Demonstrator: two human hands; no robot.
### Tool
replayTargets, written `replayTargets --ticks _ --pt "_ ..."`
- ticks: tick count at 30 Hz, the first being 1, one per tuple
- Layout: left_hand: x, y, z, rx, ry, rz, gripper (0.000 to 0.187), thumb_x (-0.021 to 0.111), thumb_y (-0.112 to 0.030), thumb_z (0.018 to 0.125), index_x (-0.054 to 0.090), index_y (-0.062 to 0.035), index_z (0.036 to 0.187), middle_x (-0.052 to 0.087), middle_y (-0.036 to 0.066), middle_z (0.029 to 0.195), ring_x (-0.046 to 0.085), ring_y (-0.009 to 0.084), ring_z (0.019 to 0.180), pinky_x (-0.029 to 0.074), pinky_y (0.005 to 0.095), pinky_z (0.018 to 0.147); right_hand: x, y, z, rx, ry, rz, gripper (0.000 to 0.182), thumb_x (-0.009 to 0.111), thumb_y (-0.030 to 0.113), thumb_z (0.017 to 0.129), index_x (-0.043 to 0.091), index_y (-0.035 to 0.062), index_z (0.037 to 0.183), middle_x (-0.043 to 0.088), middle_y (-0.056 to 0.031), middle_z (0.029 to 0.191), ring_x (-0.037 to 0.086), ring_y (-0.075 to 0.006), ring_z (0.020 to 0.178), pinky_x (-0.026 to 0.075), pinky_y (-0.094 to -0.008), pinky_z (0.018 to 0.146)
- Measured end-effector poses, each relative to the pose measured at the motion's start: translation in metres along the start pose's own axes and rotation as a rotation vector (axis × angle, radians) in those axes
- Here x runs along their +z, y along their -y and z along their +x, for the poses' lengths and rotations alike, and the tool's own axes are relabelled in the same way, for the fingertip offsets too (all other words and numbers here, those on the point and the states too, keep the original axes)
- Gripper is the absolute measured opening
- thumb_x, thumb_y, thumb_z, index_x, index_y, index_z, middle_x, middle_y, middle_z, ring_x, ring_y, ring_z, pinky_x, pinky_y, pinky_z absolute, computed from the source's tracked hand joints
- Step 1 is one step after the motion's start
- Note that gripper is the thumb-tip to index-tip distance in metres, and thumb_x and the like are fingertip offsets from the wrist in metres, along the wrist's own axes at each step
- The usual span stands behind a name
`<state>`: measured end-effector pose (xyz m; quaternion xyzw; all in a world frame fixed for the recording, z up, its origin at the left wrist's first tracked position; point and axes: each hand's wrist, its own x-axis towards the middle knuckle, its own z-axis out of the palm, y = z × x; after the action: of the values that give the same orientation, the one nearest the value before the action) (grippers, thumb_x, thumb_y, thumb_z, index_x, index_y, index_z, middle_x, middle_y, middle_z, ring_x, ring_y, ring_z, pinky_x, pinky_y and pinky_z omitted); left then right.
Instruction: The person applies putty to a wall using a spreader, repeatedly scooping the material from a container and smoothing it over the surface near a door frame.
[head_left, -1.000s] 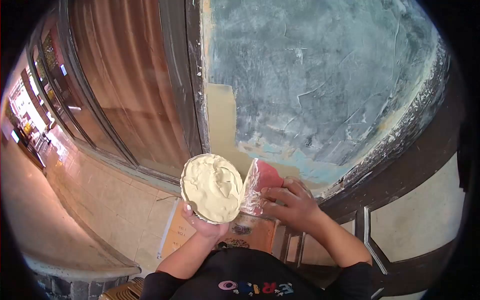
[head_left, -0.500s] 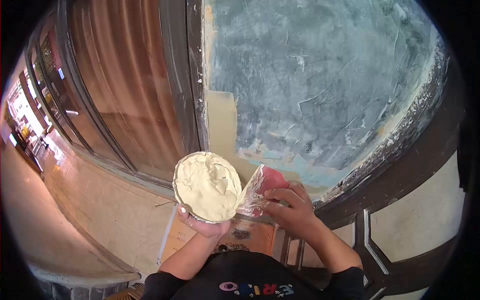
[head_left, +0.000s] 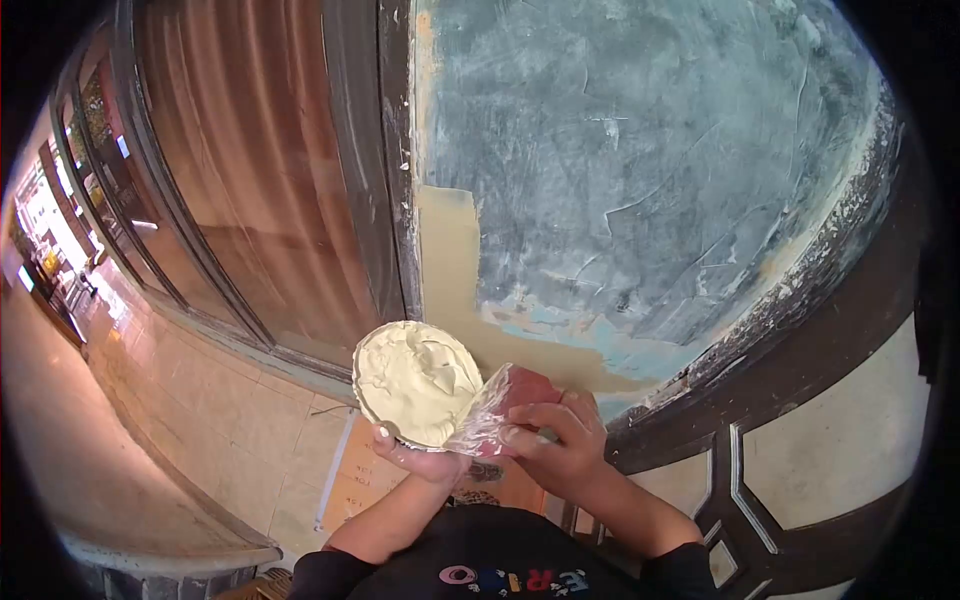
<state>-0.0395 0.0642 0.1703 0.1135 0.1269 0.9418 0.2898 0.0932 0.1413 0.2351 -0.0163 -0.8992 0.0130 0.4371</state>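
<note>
My left hand (head_left: 425,461) grips a round tub of cream-coloured putty (head_left: 415,380) from below, its thumb at the rim. The putty is lumpy and fills the tub up to the edge. In my right hand (head_left: 560,440) is a red putty scraper (head_left: 520,392), smeared with pale putty. Its left edge meets the tub's right rim. Behind them stands a blue-grey wall (head_left: 620,180) with rough trowel marks. A beige putty patch (head_left: 448,250) runs down the wall's left edge and along its bottom.
A dark window frame (head_left: 365,150) with brown curtains (head_left: 230,140) behind glass stands at left. Dark wooden trim (head_left: 760,380) with pale panels curves along the right. Below lies a tiled floor (head_left: 250,420) with an orange-brown board (head_left: 355,480) on it.
The scraper and my right hand have moved left and down, closer against the tub's rim. The tub has dropped slightly with my left hand.
</note>
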Motion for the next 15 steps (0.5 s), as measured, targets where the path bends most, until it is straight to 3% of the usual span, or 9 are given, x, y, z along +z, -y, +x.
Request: replayTargets --ticks 3,5,6,8,12,15 --pt "0.002 0.009 -0.006 0.02 -0.101 0.063 0.095 0.044 -0.068 0.07 0.024 -0.0127 0.145 0.034 0.013 0.143 0.038 0.0348 0.129 0.035 0.0478 0.106 0.004 0.008 0.006 0.0 -0.016 -0.088 0.032 0.08 0.022 0.059 0.062 0.024 0.086 0.061 0.0052 0.096 0.057 -0.0171 0.074 0.04 -0.0343 0.066" --pt "0.004 0.009 -0.014 -0.024 -0.153 0.208 0.104 0.047 -0.07 0.063 0.024 -0.0109 0.145 0.035 0.014 0.142 0.039 0.0358 0.129 0.035 0.0475 0.106 0.002 0.016 0.016 0.083 0.009 -0.121 0.023 0.067 0.022 0.066 0.062 0.0274 0.088 0.059 0.0086 0.093 0.055 -0.0129 0.073 0.037 -0.0362 0.068" --pt "-0.01 0.014 -0.017 -0.028 -0.152 0.209 0.104 0.047 -0.07 0.063 0.024 -0.0109 0.145 0.035 0.014 0.142 0.039 0.0358 0.129 0.035 0.0475 0.106 0.002 0.017 0.021 0.086 0.008 -0.124 0.023 0.067 0.022 0.066 0.062 0.0274 0.088 0.059 0.0086 0.093 0.055 -0.0129 0.073 0.037 -0.0362 0.068" --pt "-0.044 0.026 -0.019 -0.119 0.205 0.116 0.103 0.043 -0.074 0.066 0.021 -0.0144 0.147 0.032 0.014 0.145 0.037 0.036 0.13 0.032 0.0472 0.108 -0.001 0.016 0.034 0.094 0.076 -0.224 0.02 0.067 0.022 0.067 0.061 0.0264 0.086 0.056 0.0091 0.087 0.054 -0.0116 0.072 0.035 -0.0371 0.068" --pt "-0.019 0.014 -0.028 -0.135 0.177 0.167 0.106 0.041 -0.078 0.066 0.019 -0.0132 0.147 0.03 0.016 0.146 0.036 0.0371 0.13 0.031 0.0473 0.109 -0.015 0.009 0.059 0.111 0.112 -0.299 0.022 0.075 0.025 0.064 0.062 0.0233 0.081 0.056 0.0078 0.084 0.052 -0.0143 0.068 0.033 -0.0335 0.069" --pt "-0.019 0.011 -0.026 -0.121 0.113 0.096 0.107 0.04 -0.079 0.066 0.019 -0.0128 0.148 0.03 0.016 0.147 0.036 0.0372 0.131 0.031 0.0473 0.109 -0.024 -0.006 0.061 0.092 0.174 -0.25 0.014 0.064 0.025 0.071 0.061 0.0253 0.084 0.049 0.0093 0.079 0.05 -0.0098 0.071 0.03 -0.0363 0.077"
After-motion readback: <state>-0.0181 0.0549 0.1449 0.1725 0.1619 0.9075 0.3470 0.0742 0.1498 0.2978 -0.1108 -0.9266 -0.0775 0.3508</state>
